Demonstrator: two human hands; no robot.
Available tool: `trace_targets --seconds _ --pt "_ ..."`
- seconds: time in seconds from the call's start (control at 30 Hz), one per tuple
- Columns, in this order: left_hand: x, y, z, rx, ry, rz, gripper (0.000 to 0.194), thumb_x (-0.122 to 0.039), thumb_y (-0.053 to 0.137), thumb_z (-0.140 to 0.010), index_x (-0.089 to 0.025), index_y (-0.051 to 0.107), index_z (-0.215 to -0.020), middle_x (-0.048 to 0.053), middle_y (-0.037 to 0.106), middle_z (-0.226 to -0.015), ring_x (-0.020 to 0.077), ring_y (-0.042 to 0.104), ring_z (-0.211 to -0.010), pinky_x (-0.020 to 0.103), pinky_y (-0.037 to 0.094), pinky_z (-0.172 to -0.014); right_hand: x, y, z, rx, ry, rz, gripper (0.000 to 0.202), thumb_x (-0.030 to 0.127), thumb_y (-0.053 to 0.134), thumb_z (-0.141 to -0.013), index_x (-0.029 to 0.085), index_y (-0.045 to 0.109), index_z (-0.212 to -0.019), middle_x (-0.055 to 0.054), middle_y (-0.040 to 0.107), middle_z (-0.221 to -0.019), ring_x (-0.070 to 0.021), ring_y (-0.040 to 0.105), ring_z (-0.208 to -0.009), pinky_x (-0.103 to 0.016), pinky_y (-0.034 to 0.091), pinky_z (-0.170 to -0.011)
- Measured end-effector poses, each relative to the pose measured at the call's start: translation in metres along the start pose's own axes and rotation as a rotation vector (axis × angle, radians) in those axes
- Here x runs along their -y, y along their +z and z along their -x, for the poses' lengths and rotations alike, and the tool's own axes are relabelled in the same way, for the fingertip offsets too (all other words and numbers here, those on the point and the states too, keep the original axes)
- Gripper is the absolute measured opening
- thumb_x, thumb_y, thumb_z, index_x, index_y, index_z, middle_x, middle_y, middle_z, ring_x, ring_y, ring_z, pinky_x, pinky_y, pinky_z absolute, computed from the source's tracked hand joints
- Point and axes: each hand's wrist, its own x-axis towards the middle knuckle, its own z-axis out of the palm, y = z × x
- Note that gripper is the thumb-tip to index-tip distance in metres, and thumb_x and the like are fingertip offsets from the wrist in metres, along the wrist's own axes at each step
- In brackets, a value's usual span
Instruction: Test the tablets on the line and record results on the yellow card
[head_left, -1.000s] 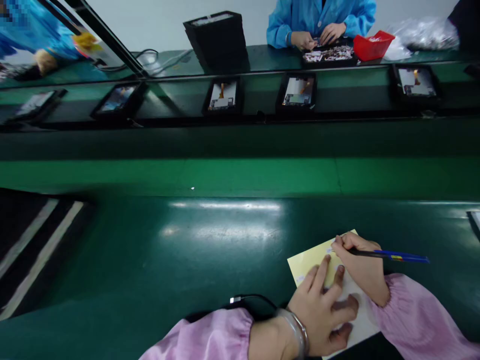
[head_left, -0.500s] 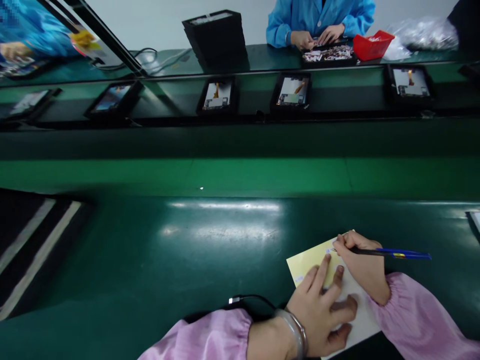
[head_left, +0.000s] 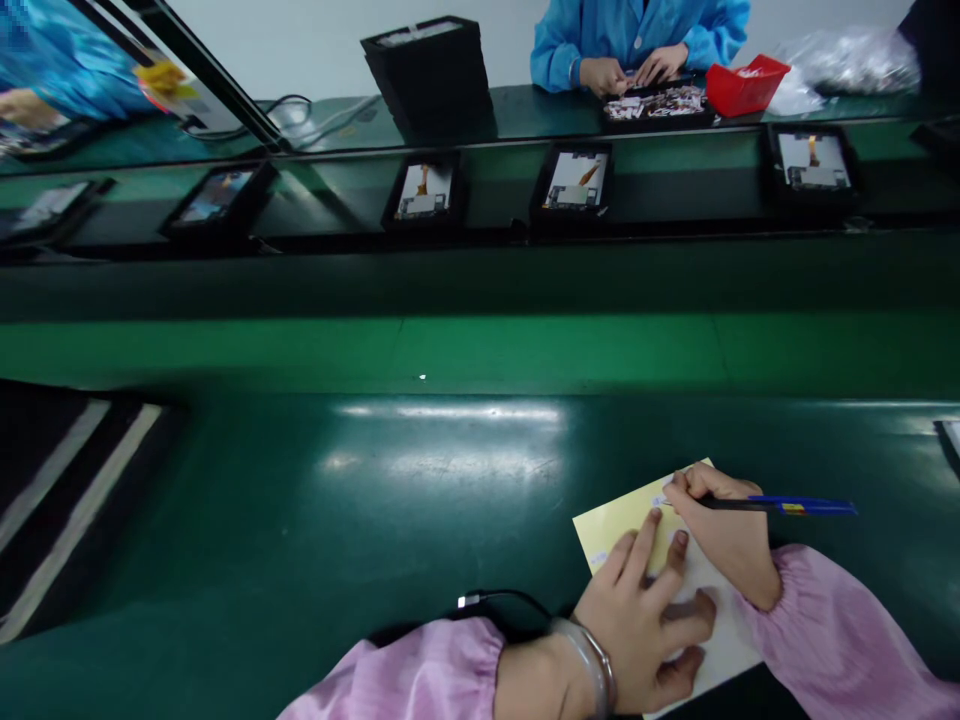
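Note:
A pale yellow sheet of paper (head_left: 622, 518) lies at a slant on the green table (head_left: 315, 560). Pressed flat on it with fingers spread is my left hand (head_left: 645, 625), its index fingertip near the pen tip. My right hand (head_left: 720, 520) grips a blue pen (head_left: 802, 506), the tip touching a small white label (head_left: 661, 500) at the sheet's upper part. Another small label (head_left: 598, 558) shows by the left edge. A black cable (head_left: 499, 593) with a metal plug runs beside my left wrist, partly hidden by my arm.
Beyond the table, a green belt (head_left: 555, 350) crosses the view. Behind it, black trays with opened devices (head_left: 574, 185) stand on another line. Across sits a co-worker in blue (head_left: 637, 50), hands over a tray of small parts, beside a red bin (head_left: 742, 88). A black striped box (head_left: 67, 500) is at left.
The devices on the far line have shifted slightly left, and a white speck on the near belt has moved right. My pen has tilted very slightly; my left hand stays still.

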Motion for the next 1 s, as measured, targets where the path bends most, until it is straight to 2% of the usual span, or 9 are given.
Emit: trace_targets --seconds 0.13,0.3,0.53,0.7,1.0 --pt "0.0 0.0019 0.0003 -0.001 -0.001 0.005 0.051 -0.049 0.058 -0.091 -0.026 0.054 -0.136 0.019 0.044 -0.152 0.0534 0.022 -0.147 0.052 0.03 -0.11 0.0043 -0.0006 -0.0024 -0.026 0.029 -0.02 0.042 0.034 0.061 -0.089 0.022 0.036 -0.058 0.007 0.041 -0.053 -0.0139 0.041 -0.046 -0.026 0.035 -0.049" --pt "-0.0012 0.0029 -0.0007 -0.005 -0.006 0.022 0.05 -0.048 0.06 -0.09 -0.026 0.056 -0.134 0.019 0.044 -0.151 0.0527 0.02 -0.148 0.052 0.031 -0.11 0.0058 -0.0033 -0.0029 0.024 0.022 -0.014 0.04 0.034 0.058 -0.087 0.021 0.037 -0.056 0.007 0.041 -0.051 -0.013 0.041 -0.045 -0.025 0.036 -0.049" --pt "-0.003 0.0024 -0.0018 -0.02 -0.009 0.03 0.05 -0.048 0.06 -0.09 -0.025 0.056 -0.134 0.02 0.042 -0.153 0.0532 0.02 -0.148 0.052 0.033 -0.108 0.0053 -0.0034 -0.0016 -0.017 0.054 0.0 0.041 0.036 0.06 -0.088 0.022 0.04 -0.056 0.005 0.047 -0.053 -0.0154 0.045 -0.047 -0.027 0.036 -0.05" --pt "-0.0018 0.001 -0.0019 -0.002 -0.007 0.03 0.049 -0.048 0.059 -0.091 -0.025 0.056 -0.134 0.02 0.043 -0.153 0.0523 0.022 -0.148 0.051 0.033 -0.109 0.0091 -0.0034 -0.0021 -0.006 0.069 -0.013 0.042 0.035 0.06 -0.088 0.022 0.034 -0.058 0.005 0.042 -0.053 -0.015 0.04 -0.046 -0.029 0.034 -0.048" --pt "-0.002 -0.001 -0.0025 0.005 -0.007 -0.008 0.05 -0.05 0.057 -0.092 -0.026 0.054 -0.136 0.018 0.044 -0.152 0.051 0.027 -0.146 0.05 0.031 -0.109 0.0059 -0.0031 -0.0033 -0.03 0.083 -0.025 0.043 0.034 0.061 -0.089 0.021 0.034 -0.058 0.007 0.037 -0.053 -0.0137 0.036 -0.048 -0.028 0.03 -0.049"
